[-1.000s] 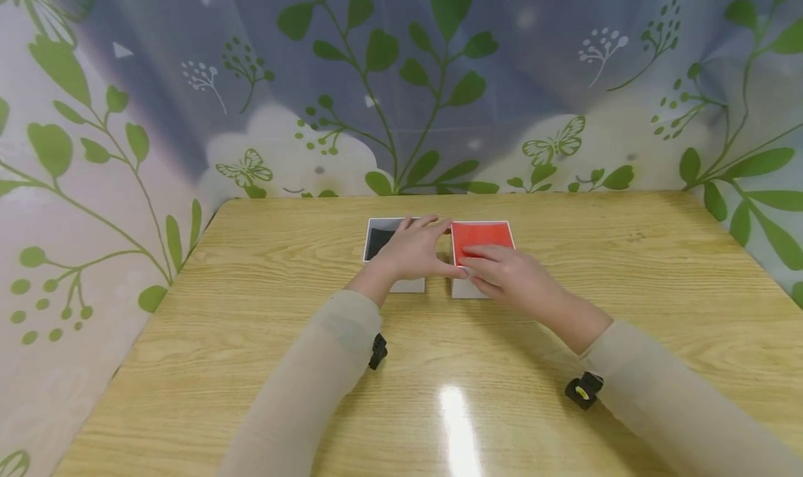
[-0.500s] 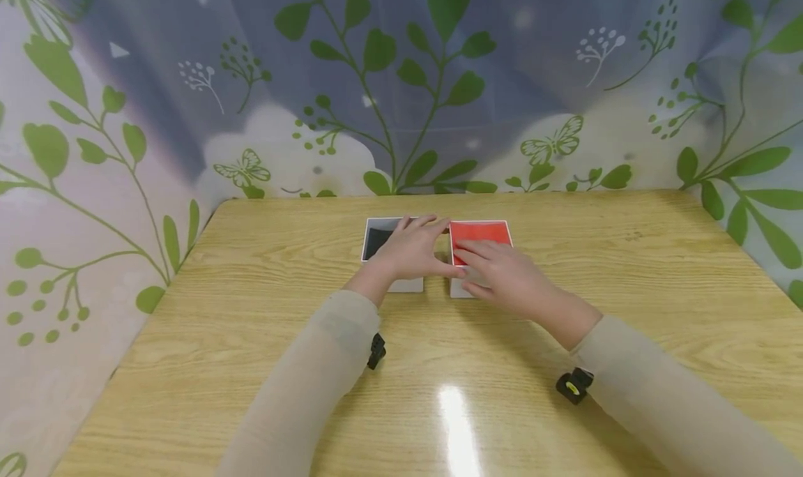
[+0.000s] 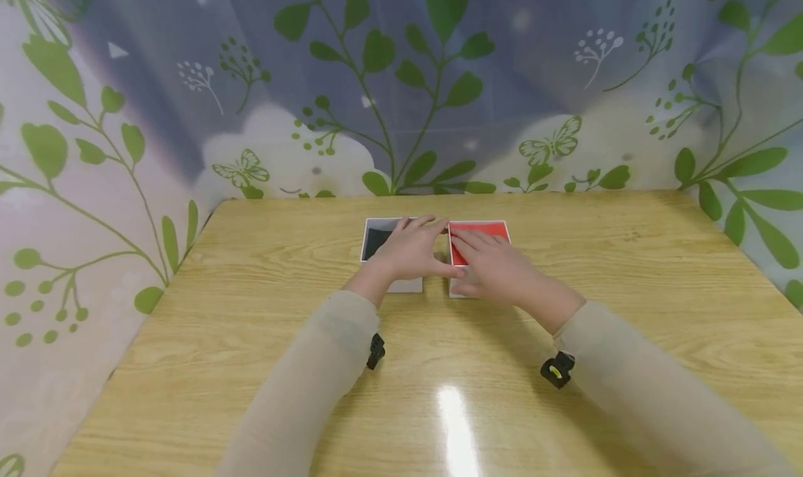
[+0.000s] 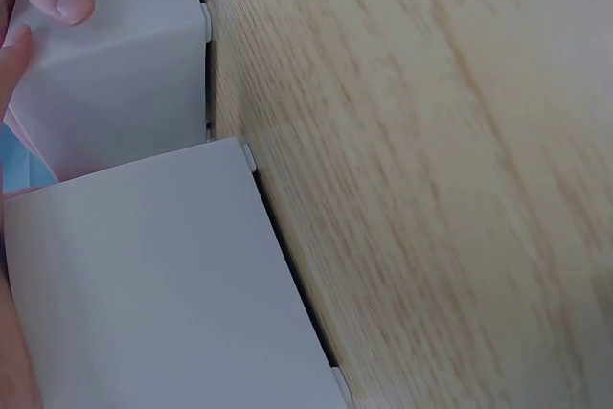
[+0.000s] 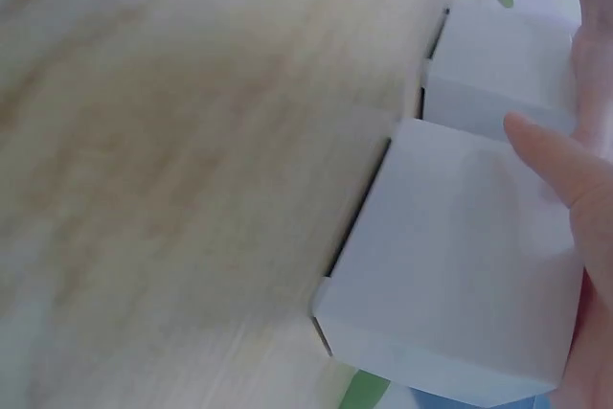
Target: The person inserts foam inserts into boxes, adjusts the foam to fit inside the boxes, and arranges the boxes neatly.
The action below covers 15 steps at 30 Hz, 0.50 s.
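Two small white-walled boxes stand side by side with a narrow gap: one with a black interior (image 3: 377,238), one with a red interior (image 3: 492,231). My left hand (image 3: 410,250) spreads across the black box, its thumb and index fingertip reaching the left edge of the red one. Over the red box lies my right hand (image 3: 502,271), fingers extended across the red toward its left rim. In the right wrist view, the right thumb (image 5: 546,155) lies by the white front wall (image 5: 460,246). The right fingertips are partly hidden in the wrist views.
Both boxes are near the back of a wood-grain table (image 3: 251,309). Behind it hangs a curtain (image 3: 502,100) printed with leaves and butterflies. Each sleeved wrist carries a small black camera (image 3: 557,369). A bright light reflection marks the front of the table.
My right hand has slid left across the red box, its fingers now straighter and nearer the left rim. The left hand and both boxes stay about where they were.
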{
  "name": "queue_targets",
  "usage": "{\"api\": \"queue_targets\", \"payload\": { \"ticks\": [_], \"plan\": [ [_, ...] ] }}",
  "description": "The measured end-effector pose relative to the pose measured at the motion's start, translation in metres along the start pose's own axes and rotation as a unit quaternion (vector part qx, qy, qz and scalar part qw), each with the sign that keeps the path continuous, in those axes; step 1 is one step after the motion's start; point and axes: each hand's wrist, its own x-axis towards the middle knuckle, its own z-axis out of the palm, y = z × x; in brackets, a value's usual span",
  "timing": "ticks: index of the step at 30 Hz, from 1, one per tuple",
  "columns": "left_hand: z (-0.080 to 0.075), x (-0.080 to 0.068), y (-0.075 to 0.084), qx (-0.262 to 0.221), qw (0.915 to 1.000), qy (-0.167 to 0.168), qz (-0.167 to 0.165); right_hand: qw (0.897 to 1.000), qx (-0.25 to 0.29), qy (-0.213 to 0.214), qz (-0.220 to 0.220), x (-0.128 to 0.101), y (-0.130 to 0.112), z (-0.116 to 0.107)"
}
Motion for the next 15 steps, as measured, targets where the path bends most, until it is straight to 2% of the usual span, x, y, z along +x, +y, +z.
{"api": "queue_targets", "payload": {
  "ticks": [8, 15],
  "plan": [
    [0.0007, 0.0010, 0.0006, -0.001, 1.0000, 0.000, 0.004, 1.000, -0.003, -0.026, 0.014, 0.0021, 0.0012, -0.0027],
    [0.0021, 0.0020, -0.0011, 0.004, 1.0000, 0.004, 0.004, 1.000, -0.003, -0.027, 0.016, 0.0044, 0.0013, -0.0010]
  ]
}}
